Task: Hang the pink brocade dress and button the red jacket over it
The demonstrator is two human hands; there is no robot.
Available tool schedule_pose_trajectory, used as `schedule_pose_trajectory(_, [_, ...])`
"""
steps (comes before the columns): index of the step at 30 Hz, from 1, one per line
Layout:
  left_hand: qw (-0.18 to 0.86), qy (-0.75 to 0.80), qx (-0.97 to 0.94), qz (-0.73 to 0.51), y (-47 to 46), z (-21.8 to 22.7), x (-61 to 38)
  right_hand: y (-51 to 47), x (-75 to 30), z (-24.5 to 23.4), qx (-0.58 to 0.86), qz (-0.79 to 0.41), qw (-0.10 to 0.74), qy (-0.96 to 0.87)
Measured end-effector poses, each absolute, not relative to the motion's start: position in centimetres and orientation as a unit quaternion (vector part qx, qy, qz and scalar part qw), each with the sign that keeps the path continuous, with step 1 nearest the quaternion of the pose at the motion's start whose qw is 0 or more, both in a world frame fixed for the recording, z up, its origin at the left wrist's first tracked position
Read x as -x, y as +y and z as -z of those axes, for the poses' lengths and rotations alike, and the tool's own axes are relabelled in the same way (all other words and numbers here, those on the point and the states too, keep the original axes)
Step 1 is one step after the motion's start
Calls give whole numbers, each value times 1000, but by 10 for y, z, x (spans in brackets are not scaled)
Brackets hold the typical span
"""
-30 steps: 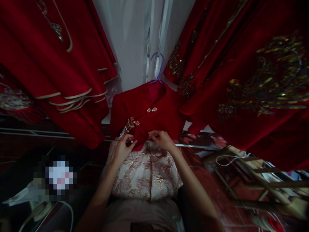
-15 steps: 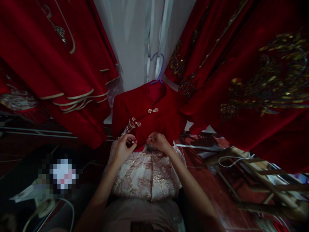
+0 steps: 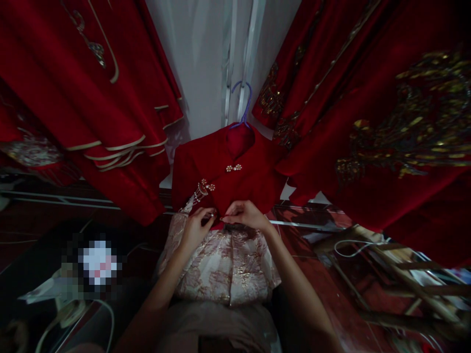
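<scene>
red jacket [image 3: 200, 159] beneath both hands [image 3: 246, 215]

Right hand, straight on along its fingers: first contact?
Likely the left hand, its fingers facing those of the right hand across a narrow gap. Depth is unclear; the red cloth garment with beaded flower ornaments beneath might be brushed first.

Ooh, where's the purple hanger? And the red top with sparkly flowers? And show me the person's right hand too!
Purple hanger [image 3: 248, 105]: head view, on the hook's stem.
Red top [image 3: 235, 186]: head view, on its front, below the upper flowers.
Right hand [image 3: 246, 214]: head view, on the back of the hand.
</scene>
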State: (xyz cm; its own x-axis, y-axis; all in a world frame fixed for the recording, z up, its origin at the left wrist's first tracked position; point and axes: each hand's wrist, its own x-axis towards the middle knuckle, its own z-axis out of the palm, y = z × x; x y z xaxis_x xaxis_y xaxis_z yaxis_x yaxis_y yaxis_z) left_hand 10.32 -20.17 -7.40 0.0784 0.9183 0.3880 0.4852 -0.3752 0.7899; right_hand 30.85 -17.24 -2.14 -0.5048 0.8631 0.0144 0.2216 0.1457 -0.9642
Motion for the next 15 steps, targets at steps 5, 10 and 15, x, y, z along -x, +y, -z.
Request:
schedule_pose_trajectory(5, [232, 544, -662, -460, -203, 72, -108, -179, -294, 14, 373, -515, 347, -689])
schedule_pose_trajectory(10, [255, 559, -602, -511, -203, 78, -108, -175, -284, 33, 425, -447, 394, -682])
schedule_pose_trajectory(15, [330, 539, -568, -527, -202, 80, -109, -176, -282, 36, 416, -435, 386, -699])
